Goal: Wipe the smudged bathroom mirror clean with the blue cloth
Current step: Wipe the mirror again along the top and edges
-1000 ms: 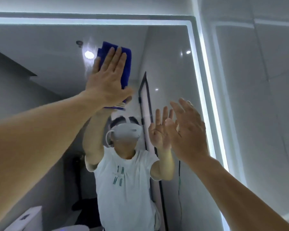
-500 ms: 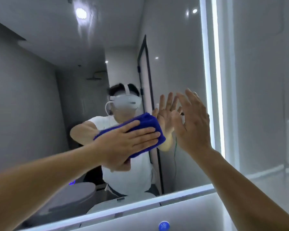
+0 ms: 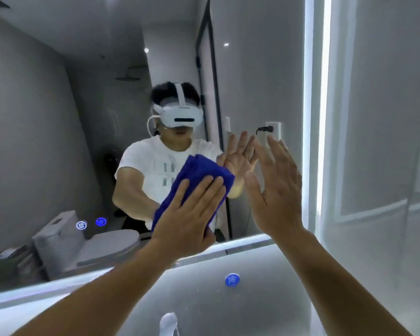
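Observation:
The bathroom mirror [image 3: 58, 117] fills most of the view, with a lit strip along its right and bottom edges. A folded blue cloth [image 3: 197, 173] lies flat against the glass low down, near the bottom edge. My left hand [image 3: 189, 214] presses it there with straight, spread fingers. To the right of the cloth, my right hand [image 3: 277, 190] is raised with its palm toward the glass and fingers straight, holding nothing. Whether it touches the glass I cannot tell. The mirror reflects a person in a white shirt and headset.
Two glowing touch icons [image 3: 91, 223] sit on the mirror's lower left. Below the mirror are a round blue sticker [image 3: 232, 280] on the wall and a tap spout [image 3: 169, 323]. A pale panelled wall [image 3: 378, 141] stands at the right.
My left hand has swept the cloth down from the mirror's upper part to near its bottom edge. The view has tilted down with it. My right hand stays raised beside the glass.

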Demonstrator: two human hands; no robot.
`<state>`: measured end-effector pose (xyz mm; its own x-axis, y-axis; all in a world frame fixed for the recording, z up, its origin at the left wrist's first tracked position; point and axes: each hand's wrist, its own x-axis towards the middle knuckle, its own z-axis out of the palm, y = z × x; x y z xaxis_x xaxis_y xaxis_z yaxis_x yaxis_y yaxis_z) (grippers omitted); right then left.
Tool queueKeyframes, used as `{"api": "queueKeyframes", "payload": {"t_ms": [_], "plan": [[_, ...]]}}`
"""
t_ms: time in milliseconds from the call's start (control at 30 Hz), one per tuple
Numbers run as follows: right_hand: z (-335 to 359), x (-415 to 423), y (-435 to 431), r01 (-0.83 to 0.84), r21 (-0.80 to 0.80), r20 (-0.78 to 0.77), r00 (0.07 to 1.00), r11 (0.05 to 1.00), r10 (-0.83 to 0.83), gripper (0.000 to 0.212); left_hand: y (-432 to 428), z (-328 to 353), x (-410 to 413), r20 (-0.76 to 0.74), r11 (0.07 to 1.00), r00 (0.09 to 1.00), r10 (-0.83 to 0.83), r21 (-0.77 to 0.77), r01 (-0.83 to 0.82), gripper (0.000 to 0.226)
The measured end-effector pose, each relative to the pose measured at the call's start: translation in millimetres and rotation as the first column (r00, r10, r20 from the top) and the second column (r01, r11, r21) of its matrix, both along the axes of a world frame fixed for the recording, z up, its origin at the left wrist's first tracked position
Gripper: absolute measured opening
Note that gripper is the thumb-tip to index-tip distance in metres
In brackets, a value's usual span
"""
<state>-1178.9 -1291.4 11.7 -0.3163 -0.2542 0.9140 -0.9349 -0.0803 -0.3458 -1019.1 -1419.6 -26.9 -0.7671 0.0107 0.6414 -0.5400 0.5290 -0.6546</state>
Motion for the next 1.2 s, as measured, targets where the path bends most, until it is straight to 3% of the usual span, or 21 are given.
{"api": "queueKeyframes", "payload": {"t_ms": [100, 200, 267, 367, 467, 533, 633, 733, 933, 1000, 1067, 1200], "plan": [[-17, 0, 5, -0.007, 0.028, 0.007, 1.000, 1.000, 0.007, 0.053, 1, -39, 17, 0.244, 1.000, 0.970, 0.010, -0.002, -0.010, 0.091], [-20, -1, 10, -0.003, 0.044, 0.013, 1.000, 0.999, 0.002, 0.052, 1, -5, 18, 0.314, 0.998, 0.950, 0.000, -0.067, 0.022, 0.089], [-17, -1, 13, -0.003, 0.043, 0.024, 1.000, 0.999, 0.002, 0.053, 0, 42, 9, 0.213, 0.996, 0.977, -0.007, -0.084, 0.026, 0.090], [-13, -7, 15, 0.009, -0.004, 0.031, 0.999, 1.000, -0.009, 0.050, 0, 92, -5, -0.077, 0.999, 0.997, 0.013, -0.040, -0.017, 0.087], [-14, -18, 19, 0.022, -0.051, 0.068, 0.998, 0.998, -0.019, 0.049, 6, 68, -20, -0.246, 1.000, 0.969, -0.007, -0.002, 0.006, 0.079], [-19, -21, 18, 0.038, -0.046, 0.086, 0.996, 0.998, -0.034, 0.051, 8, 28, -31, -0.254, 0.999, 0.967, -0.033, 0.015, 0.038, 0.078], [-32, -24, 15, 0.035, -0.034, 0.066, 0.997, 0.999, -0.032, 0.050, 11, -43, -39, -0.045, 0.999, 0.999, -0.024, 0.036, 0.026, 0.090], [-49, -36, 17, 0.047, -0.007, 0.021, 0.999, 0.999, -0.047, 0.047, 13, -100, -31, 0.265, 1.000, 0.964, 0.012, 0.001, -0.013, 0.093], [-49, -46, 15, 0.046, 0.008, 0.008, 0.999, 0.999, -0.046, 0.048, 2, -61, -10, 0.534, 0.991, 0.845, -0.009, -0.109, 0.080, 0.097], [-46, -41, 14, 0.035, 0.011, 0.006, 0.999, 0.999, -0.035, 0.049, -2, -19, 1, 0.477, 0.985, 0.878, -0.034, -0.132, 0.110, 0.098], [-43, -35, 14, 0.016, 0.011, 0.033, 0.999, 1.000, -0.017, 0.052, -10, 29, 15, 0.328, 0.985, 0.944, -0.045, -0.144, 0.097, 0.096], [-44, -21, 12, -0.019, -0.007, 0.053, 0.998, 1.000, 0.019, 0.047, -17, 60, 25, -0.115, 0.993, 0.993, 0.008, -0.118, -0.021, 0.086]]}}
